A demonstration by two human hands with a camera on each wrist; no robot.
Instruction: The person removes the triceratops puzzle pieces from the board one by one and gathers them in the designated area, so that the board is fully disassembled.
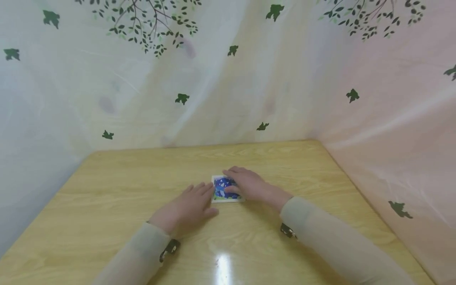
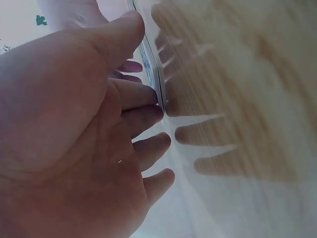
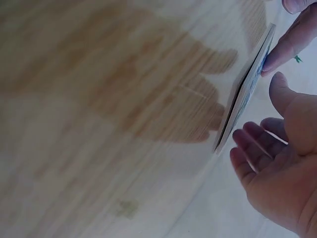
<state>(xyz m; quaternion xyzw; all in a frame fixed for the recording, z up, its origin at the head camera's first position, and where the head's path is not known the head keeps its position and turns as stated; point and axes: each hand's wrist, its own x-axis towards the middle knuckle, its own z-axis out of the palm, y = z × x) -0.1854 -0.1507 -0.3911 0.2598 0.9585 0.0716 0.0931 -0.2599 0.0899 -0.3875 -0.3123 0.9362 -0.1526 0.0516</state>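
A small flat square board (image 1: pixel 221 194) with a white border and a blue-and-green picture lies on the wooden table. My left hand (image 1: pixel 190 206) is at its left side, fingers extended, with fingertips at the edge. In the left wrist view those fingertips meet the board's thin side (image 2: pixel 159 84). Over the right part of the board is my right hand (image 1: pixel 251 184), its fingers bent and spread, covering that corner. The right wrist view shows the right fingers (image 3: pixel 252 144) loosely curved just beside the board (image 3: pixel 246 91), not closed round it.
The wooden table (image 1: pixel 124 186) is surrounded by a pale cloth (image 1: pixel 221 87) printed with leaves and branches. A bright light reflection (image 1: pixel 223 269) shows near the table's front. Each sleeve has a small dark device (image 1: pixel 170 248) at the cuff.
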